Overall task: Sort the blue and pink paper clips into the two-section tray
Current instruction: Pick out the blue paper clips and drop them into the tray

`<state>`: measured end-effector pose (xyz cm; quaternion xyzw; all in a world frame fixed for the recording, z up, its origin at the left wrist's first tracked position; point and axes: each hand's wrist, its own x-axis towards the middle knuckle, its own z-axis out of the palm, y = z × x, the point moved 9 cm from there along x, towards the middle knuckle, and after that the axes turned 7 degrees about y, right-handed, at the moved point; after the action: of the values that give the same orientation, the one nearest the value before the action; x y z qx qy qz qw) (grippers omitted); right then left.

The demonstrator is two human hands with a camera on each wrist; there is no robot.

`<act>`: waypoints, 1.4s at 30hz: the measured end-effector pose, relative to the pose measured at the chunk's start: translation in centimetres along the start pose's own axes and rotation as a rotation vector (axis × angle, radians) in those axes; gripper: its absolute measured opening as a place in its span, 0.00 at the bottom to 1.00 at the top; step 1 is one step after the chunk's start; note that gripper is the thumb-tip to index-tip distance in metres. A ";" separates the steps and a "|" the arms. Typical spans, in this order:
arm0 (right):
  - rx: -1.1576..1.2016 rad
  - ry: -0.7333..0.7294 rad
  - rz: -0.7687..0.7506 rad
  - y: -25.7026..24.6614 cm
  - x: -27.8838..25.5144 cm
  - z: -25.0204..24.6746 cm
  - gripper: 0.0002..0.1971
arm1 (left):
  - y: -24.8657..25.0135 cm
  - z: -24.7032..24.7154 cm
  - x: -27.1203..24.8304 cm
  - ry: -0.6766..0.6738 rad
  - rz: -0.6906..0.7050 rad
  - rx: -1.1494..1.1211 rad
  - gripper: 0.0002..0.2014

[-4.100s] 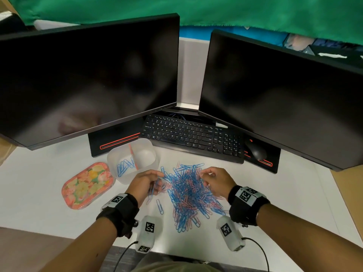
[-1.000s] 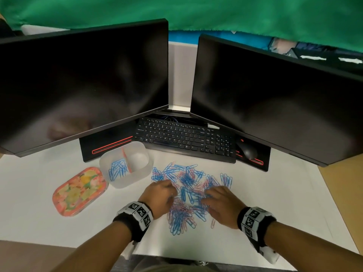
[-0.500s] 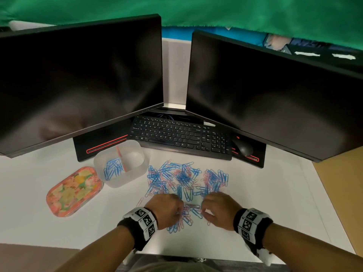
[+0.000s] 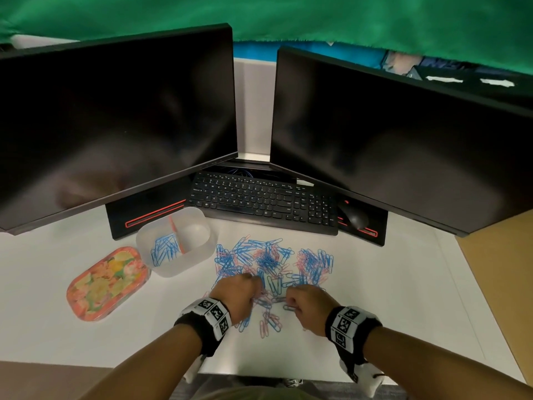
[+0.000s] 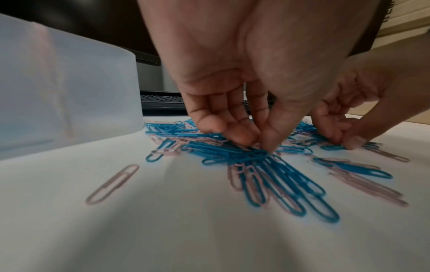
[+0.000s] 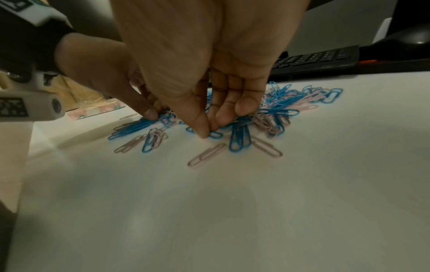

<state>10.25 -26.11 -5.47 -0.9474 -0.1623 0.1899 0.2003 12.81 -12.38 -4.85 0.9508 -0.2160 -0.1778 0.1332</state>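
Since four seconds ago the paper clips have been spread from one tall heap into a flatter, wider scatter, and both hands have drawn back to its near edge. Left hand curls knuckles-up over the near-left clips; the left wrist view shows its thumb and fingertips pinching down on a bundle of blue clips lying on the desk. Right hand is curled the same way, thumb and forefinger closed on one blue clip at the scatter's near-right fringe.

Clips are too many and too tangled to count; a few lie loose, such as one pink clip alone to the left of the scatter and another pink clip just before the right thumb. Open white desk runs on both sides of the hands and toward the near edge; to the right the white surface ends against a tan strip.

One two-section tray stands just left of the scatter, near but apart from it. Its left section holds a small pile of blue clips; its right section shows no clips, and a pink divider separates the two. One floral lid lies flat beside the tray on the left. Behind stand two dark monitors, one keyboard and one mouse.
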 end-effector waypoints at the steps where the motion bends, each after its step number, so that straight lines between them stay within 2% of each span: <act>1: 0.005 -0.011 0.017 0.2 0.0 0.1 0.09 | 0.0 -0.1 0.0 -0.001 0.002 0.009 0.16; 3: -0.003 -0.024 0.045 0.5 0.2 0.1 0.10 | 0.4 -0.2 0.0 0.003 0.028 0.023 0.17; 8: -0.025 -0.048 0.026 0.0 0.2 0.5 0.12 | 2.2 0.9 -0.1 -0.030 0.119 0.063 0.11; 13: 0.000 -0.019 -0.033 -0.4 -0.3 0.1 0.12 | 2.0 1.0 0.3 -0.044 0.081 0.108 0.08; 19: 0.143 0.012 -0.051 -0.8 -0.2 -0.4 0.06 | 1.8 0.7 0.4 -0.048 0.063 0.077 0.09; 24: 0.268 0.016 0.013 -0.3 0.5 -0.4 0.13 | 1.3 0.2 0.3 0.003 0.032 -0.011 0.07; 27: 0.289 0.026 0.042 -0.2 0.9 -0.7 0.17 | 0.5 -0.3 0.5 0.045 -0.014 -0.099 0.08; 32: 0.177 -0.027 0.050 0.1 1.0 -0.2 0.18 | -0.8 -0.9 0.8 0.086 -0.105 -0.378 0.20; 36: -0.057 -0.085 -0.058 -0.8 0.5 0.2 0.13 | -2.0 -1.4 0.7 0.094 -0.201 -0.596 0.19; 39: -0.245 -0.143 -0.159 -1.5 0.3 1.0 0.12 | -2.9 -1.4 0.2 0.092 -0.319 -0.859 0.19; 42: -0.240 -0.134 -0.177 -1.7 0.5 1.1 0.09 | -3.3 -1.5 0.1 0.088 -0.374 -0.974 0.17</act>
<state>9.78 -24.10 -5.83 -0.9318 -0.2796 0.2133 0.0902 14.71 -9.32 -4.57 0.8076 0.0710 -0.2384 0.5347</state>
